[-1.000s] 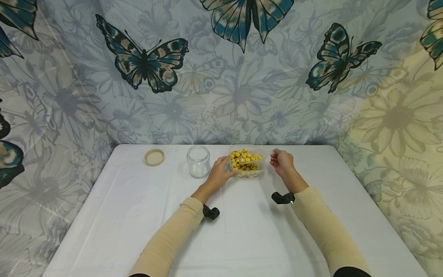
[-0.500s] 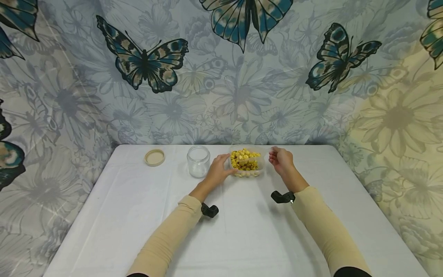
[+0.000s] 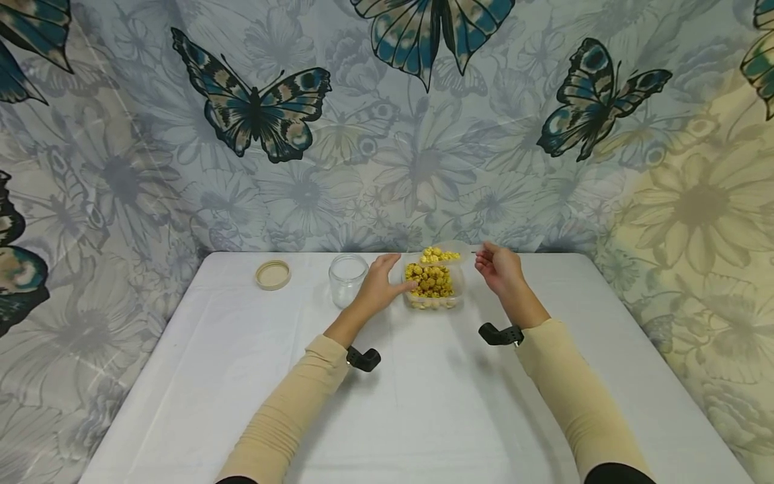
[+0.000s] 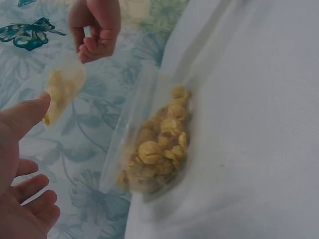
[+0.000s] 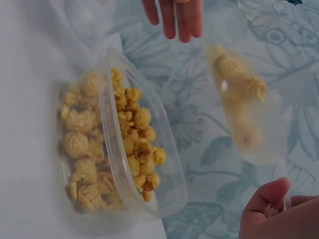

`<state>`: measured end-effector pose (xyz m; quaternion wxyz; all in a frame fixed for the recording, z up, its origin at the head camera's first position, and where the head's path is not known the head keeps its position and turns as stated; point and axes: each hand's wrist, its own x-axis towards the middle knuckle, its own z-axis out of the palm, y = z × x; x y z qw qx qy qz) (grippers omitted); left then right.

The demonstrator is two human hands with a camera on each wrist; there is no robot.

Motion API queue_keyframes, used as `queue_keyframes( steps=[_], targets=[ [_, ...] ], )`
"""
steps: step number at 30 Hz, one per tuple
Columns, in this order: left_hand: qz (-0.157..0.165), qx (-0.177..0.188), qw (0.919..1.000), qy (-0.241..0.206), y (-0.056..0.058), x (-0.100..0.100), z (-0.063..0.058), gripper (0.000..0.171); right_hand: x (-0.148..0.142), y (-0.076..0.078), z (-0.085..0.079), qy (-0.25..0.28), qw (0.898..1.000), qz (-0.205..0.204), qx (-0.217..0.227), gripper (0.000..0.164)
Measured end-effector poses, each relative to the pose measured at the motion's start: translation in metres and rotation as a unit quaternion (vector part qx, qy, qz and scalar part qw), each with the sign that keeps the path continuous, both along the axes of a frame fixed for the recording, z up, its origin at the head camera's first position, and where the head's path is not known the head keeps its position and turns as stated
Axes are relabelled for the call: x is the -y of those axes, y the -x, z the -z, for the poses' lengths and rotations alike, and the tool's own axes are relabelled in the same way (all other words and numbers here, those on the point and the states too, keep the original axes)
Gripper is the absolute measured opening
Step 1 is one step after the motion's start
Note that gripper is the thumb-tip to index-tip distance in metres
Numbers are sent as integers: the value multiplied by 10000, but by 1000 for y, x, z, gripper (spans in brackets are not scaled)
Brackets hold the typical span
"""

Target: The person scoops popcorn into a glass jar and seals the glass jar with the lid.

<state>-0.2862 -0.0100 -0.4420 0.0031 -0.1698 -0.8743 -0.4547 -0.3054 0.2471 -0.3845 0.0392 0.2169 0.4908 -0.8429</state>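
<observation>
Raised over the back rim of a clear plastic container [image 5: 174, 184], a translucent scoop [image 5: 264, 139] carries yellow popcorn. My right hand [image 3: 503, 272] pinches its thin handle between thumb and fingers. More popcorn [image 5: 137, 134] fills much of the container, which stands on the table. Beside the container's left side is my left hand [image 3: 377, 286], fingers extended and thumb spread, holding nothing. In the right wrist view its fingertips [image 5: 183, 32] are apart from both scoop and container. A glass jar [image 3: 346, 279], with no popcorn visible inside, stands left of that hand, which partly hides it.
A round gold-rimmed lid [image 3: 273, 275] lies at the table's back left. The white-covered table [image 3: 417, 403] ends just behind the container, against a hanging butterfly-print cloth [image 3: 423, 175].
The right hand has lifted the loaded scoop up out of the popcorn toward the container's back. The left hand has come away from the container's side and risen slightly.
</observation>
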Motion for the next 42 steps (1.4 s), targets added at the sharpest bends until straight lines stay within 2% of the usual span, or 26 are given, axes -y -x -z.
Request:
queue_keyframes(
  steps=[9,14,24,32,35,42],
  targets=[
    [-90,-23,9999,76,-4,4,-21,81,8,1,-3,138,9997,-202,-78,11],
    [-139,-21,9999,85,-4,10,-27,83,12,2,-5,135,9995,-225,-150,16],
    [-298,-370,9987,158,-5,31,-25,86,25,4,-10,162,9989,-340,-275,12],
    [-512,-646,9962,268,-8,45,-23,87,31,6,-8,137,9983,-401,-403,19],
    [-576,-636,9958,306,-6,50,-25,87,35,6,-7,105,9979,-465,-438,19],
    [-861,-481,9947,292,-3,64,-27,90,49,10,-2,104,9965,-557,-612,9]
  ],
)
